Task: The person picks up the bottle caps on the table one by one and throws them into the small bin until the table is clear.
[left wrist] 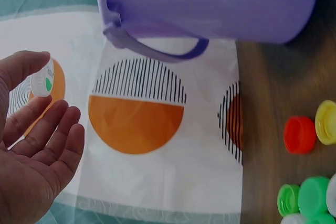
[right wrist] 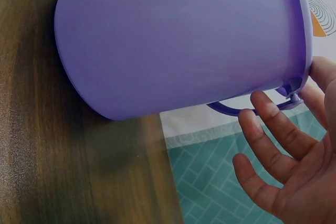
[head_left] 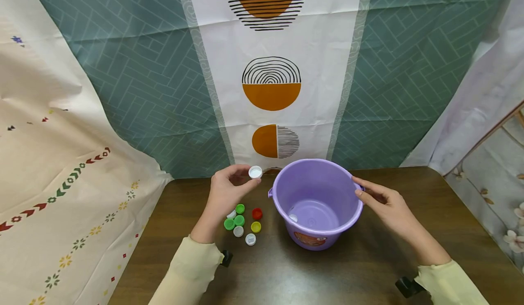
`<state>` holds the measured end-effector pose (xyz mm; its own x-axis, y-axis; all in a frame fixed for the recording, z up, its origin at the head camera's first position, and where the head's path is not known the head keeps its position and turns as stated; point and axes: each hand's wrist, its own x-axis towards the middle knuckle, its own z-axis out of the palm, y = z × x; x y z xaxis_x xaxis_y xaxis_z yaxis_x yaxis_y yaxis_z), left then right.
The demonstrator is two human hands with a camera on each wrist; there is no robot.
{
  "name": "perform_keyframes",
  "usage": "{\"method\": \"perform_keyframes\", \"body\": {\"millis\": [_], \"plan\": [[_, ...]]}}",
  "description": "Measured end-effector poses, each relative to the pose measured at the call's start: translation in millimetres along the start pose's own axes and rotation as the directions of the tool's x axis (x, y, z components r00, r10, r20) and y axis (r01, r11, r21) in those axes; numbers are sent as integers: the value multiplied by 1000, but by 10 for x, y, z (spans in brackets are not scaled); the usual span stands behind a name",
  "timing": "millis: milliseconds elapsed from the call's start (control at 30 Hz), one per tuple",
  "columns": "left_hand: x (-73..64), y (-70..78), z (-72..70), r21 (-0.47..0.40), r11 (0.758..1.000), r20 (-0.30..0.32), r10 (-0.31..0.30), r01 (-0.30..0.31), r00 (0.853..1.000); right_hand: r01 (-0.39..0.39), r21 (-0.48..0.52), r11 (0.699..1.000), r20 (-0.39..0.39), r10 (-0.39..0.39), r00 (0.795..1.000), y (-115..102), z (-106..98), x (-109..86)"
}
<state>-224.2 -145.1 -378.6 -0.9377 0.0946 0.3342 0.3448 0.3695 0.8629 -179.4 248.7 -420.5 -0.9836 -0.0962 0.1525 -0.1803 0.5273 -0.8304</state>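
Note:
My left hand (head_left: pixel 226 189) pinches a white bottle cap (head_left: pixel 255 172) between thumb and fingertips, in the air left of the purple bucket's rim. In the left wrist view the white cap (left wrist: pixel 43 80) shows a green mark on its top, and the other fingers are spread below it. At the right side of the purple bucket (head_left: pixel 313 239), my right hand (head_left: pixel 386 205) grips the rim with thumb and forefinger; its other fingers hang near the handle (right wrist: pixel 226 110). Inside the bucket, a white cap (head_left: pixel 293 217) lies on the bottom.
Left of the bucket lie a red cap (head_left: pixel 257 213), a yellow cap (head_left: pixel 255 227), several green caps (head_left: pixel 239 221) and some white caps (head_left: pixel 250 239). They rest on a dark wooden table (head_left: pixel 266 277). A patterned cloth (head_left: pixel 272 68) hangs behind it.

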Motion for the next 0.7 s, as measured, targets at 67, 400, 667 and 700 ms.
{"method": "perform_keyframes", "body": {"millis": [67, 400, 667, 700], "plan": [[15, 34, 41, -5, 1000, 8, 8, -8, 1000, -1, -1, 1000, 4, 1, 1000, 2, 3, 0], [29, 432, 218, -24, 999, 71, 26, -24, 997, 2, 9, 1000, 0, -2, 1000, -17, -6, -4], [14, 673, 353, -85, 995, 133, 65, -54, 989, -4, 3, 1000, -7, 4, 1000, -18, 1, -13], [19, 677, 375, -95, 994, 137, 67, -54, 988, -3, 3, 1000, -8, 3, 1000, -18, 2, -12]]}}
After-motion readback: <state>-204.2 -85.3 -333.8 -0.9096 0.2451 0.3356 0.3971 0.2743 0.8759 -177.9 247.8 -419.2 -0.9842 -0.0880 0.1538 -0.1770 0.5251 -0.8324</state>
